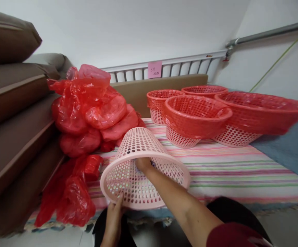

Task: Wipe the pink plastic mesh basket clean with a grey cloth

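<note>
Basket (pixel 145 140) of pale pink lies tilted by the front edge of the striped cloth (pixel 215 171). Left hand (pixel 115 214) is clamped on its rim; right hand (pixel 143 164) reaches inside, its finger state I cannot tell. The step seems to be inside work, so next move calls for steady rim and careful, free wrist.
</note>
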Action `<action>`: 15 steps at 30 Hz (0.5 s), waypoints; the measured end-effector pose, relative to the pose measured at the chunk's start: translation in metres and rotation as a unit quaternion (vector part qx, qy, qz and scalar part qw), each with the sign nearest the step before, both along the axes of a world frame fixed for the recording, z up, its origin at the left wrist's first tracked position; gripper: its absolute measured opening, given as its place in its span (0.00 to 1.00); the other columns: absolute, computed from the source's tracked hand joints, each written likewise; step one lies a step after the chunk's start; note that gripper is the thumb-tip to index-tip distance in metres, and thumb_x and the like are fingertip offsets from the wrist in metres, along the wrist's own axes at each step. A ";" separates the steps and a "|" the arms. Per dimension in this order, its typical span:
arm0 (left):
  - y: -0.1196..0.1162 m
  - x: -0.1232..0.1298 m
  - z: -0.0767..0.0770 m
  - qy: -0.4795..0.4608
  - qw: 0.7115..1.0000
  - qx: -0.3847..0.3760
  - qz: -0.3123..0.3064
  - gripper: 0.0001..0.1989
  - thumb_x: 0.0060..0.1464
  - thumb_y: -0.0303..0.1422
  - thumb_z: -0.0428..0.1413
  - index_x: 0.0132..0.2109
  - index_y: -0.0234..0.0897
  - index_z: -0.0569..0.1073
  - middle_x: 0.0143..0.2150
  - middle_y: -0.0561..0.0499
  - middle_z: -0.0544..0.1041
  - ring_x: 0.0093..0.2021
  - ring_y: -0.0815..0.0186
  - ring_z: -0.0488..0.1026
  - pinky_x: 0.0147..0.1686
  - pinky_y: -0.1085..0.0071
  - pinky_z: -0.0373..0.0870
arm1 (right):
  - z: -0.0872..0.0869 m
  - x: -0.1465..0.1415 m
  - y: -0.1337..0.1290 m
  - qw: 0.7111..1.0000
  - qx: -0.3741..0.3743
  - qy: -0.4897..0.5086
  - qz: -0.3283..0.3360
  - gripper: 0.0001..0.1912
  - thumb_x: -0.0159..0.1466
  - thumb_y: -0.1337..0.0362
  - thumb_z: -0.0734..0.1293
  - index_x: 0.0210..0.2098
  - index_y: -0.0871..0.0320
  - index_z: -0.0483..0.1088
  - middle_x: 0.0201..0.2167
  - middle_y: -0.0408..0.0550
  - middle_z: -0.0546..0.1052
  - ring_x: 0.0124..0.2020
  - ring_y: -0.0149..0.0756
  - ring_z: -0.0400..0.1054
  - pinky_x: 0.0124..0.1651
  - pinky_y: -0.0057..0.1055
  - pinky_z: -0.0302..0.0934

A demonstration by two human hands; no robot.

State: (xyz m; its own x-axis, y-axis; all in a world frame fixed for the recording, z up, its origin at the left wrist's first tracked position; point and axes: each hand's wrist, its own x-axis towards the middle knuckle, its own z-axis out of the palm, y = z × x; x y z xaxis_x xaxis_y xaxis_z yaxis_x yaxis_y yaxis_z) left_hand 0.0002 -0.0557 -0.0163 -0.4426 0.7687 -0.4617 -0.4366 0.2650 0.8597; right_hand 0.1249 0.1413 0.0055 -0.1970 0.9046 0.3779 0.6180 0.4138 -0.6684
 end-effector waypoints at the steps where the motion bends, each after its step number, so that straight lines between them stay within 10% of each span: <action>1: 0.003 -0.007 0.005 0.029 1.000 0.003 -0.004 0.24 0.49 0.36 0.65 0.53 0.32 0.75 0.51 0.36 0.81 0.50 0.48 0.79 0.40 0.59 0.80 | 0.003 0.001 -0.002 1.000 0.001 0.001 0.000 0.27 0.68 0.60 0.61 0.66 0.53 0.57 0.69 0.50 0.59 0.71 0.45 0.45 0.70 0.48 0.41; 8: 0.008 -0.016 0.031 0.092 0.996 -0.008 -0.016 0.22 0.45 0.34 0.67 0.49 0.34 0.78 0.54 0.39 0.79 0.54 0.47 0.76 0.42 0.58 0.80 | 0.012 0.001 -0.068 0.981 -0.111 -0.160 0.006 0.26 0.56 0.70 0.67 0.56 0.61 0.69 0.56 0.60 0.72 0.56 0.52 0.66 0.59 0.43 0.58; 15: -0.005 -0.003 0.016 0.082 0.995 0.016 -0.052 0.19 0.40 0.33 0.68 0.42 0.37 0.79 0.46 0.42 0.81 0.52 0.47 0.77 0.40 0.62 0.80 | 0.003 0.029 -0.176 0.973 -0.133 -0.149 0.112 0.23 0.51 0.68 0.67 0.48 0.57 0.72 0.49 0.52 0.74 0.50 0.46 0.68 0.53 0.35 0.60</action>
